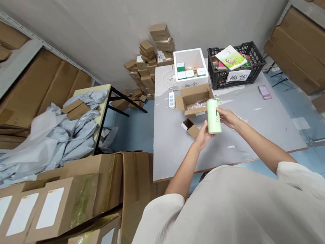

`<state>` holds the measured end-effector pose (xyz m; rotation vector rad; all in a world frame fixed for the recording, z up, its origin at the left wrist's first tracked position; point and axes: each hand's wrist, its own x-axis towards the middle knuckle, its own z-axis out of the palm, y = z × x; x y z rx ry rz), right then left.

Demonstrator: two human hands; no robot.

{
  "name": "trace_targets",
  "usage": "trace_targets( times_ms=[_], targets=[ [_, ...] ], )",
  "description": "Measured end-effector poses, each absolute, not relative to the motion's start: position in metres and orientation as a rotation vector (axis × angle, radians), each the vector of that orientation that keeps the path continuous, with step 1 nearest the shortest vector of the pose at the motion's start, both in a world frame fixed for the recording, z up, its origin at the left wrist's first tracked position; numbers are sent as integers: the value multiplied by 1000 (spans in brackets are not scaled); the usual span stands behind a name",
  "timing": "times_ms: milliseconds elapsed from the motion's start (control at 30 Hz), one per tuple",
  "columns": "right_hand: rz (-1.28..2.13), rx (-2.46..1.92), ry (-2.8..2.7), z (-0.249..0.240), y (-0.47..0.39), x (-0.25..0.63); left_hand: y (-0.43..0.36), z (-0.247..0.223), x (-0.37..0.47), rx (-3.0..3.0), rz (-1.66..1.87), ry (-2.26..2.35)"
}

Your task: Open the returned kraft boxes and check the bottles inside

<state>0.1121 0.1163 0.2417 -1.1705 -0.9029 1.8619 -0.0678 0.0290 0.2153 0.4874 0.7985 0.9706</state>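
Note:
A light green drink bottle (213, 118) with a cord loop at its top is held upright above the table. My left hand (202, 135) grips it near the base from the left. On its other side, my right hand (228, 117) has its fingers round the upper part. Just behind the bottle, an open cardboard box (196, 96) holds clear crinkled packing material. A smaller cardboard box (191, 128), also open, lies to the left of the bottle.
On the grey table (177, 151) are a power strip (172, 100), a white foam box (192, 81) with small boxes, a black crate (237, 66) of booklets and a blurred pinkish item (264, 92). Stacked cartons (80, 198) stand left, beside a side table (104, 88) with grey bags.

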Motion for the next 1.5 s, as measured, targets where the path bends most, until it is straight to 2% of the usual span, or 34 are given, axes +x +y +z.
trace_targets(
  times_ms=[267,467,700,933,1067,1267,1500],
  targets=[
    [1964,-1451,-581,228,126,118,33,217,-71,460,899,773],
    [2038,-1491,-597,220,127,127,32,216,-71,539,854,749],
    [1892,-1254,-1026,235,112,125,31,198,-79,810,887,1045],
    [1550,-1111,-1521,259,95,115,35,192,-76,1177,943,1290],
    [1452,-1031,-1762,272,90,123,36,195,-80,1300,1025,1304],
    [1480,-874,-2005,308,82,145,29,205,-92,1423,1084,1182],
    [1302,-823,-2195,330,71,132,30,210,-92,1273,1103,1204]
  ],
)
